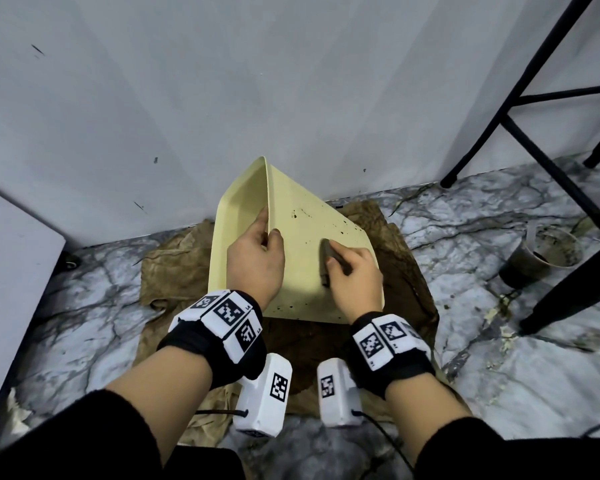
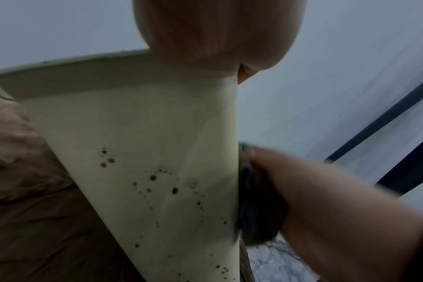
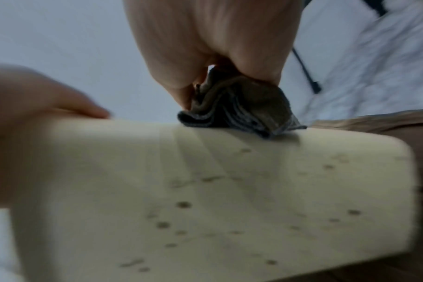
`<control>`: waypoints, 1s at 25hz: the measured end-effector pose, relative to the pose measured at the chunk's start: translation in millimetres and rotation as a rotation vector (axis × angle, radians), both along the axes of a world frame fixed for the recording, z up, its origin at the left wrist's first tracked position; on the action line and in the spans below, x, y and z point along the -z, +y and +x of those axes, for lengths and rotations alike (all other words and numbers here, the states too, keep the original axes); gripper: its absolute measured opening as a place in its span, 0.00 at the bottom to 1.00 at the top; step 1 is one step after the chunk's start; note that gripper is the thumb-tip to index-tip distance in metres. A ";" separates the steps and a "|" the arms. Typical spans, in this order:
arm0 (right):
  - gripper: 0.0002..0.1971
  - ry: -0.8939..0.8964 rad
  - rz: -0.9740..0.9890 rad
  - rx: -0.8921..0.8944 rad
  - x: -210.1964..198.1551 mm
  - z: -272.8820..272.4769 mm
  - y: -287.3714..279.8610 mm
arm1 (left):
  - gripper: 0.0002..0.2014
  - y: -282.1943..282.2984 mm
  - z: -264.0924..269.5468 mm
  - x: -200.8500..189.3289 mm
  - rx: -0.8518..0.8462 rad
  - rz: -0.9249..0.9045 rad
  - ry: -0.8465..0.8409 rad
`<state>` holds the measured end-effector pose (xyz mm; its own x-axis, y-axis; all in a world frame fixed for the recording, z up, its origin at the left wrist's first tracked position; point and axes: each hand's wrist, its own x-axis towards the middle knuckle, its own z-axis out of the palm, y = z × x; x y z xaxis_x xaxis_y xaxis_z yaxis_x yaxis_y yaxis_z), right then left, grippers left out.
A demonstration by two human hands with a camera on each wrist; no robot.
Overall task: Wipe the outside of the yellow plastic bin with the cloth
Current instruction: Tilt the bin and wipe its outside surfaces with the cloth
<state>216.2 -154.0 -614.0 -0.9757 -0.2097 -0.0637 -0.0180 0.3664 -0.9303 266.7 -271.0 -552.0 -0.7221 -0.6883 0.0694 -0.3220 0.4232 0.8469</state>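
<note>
The yellow plastic bin lies tipped on its side on a stained brown sheet spread over the marble floor, close to the white wall, its speckled outer face turned up. The left hand grips the bin's upper rim, thumb on the outer face and fingers curled inside, steadying it. The right hand has its fingers clamped on a bunched dark cloth, pressed against the outer face just right of the left hand. Brown spots dot that face on every side of the cloth, so the wiping looks far from finished. To do it well, the person would likely hold the rim firm so the bin cannot slide on the sheet, press flat, and work in overlapping strokes from rim toward base, refolding the cloth to a cleaner side when it smears. A dirty plastic cup lies to the bin's right, near black stool legs.
</note>
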 end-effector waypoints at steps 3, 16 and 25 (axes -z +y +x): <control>0.16 0.181 -0.086 -0.125 -30.6 17.3 -29.3 | 0.22 1.3 -0.5 -2.5 -0.009 -0.004 -0.007; 0.15 -0.149 0.056 0.136 59.5 -23.6 41.1 | 0.22 -6.4 7.0 -3.0 0.029 0.045 -0.020; 0.15 -0.136 0.054 0.125 50.8 -20.5 30.8 | 0.16 -12.4 -6.3 -10.5 0.009 0.053 -0.044</control>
<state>195.7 -123.3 -664.7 -0.9755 -0.0802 -0.2050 0.1556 0.4076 -0.8998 260.3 -283.3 -541.5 -0.7298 -0.6837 0.0010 -0.3562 0.3814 0.8530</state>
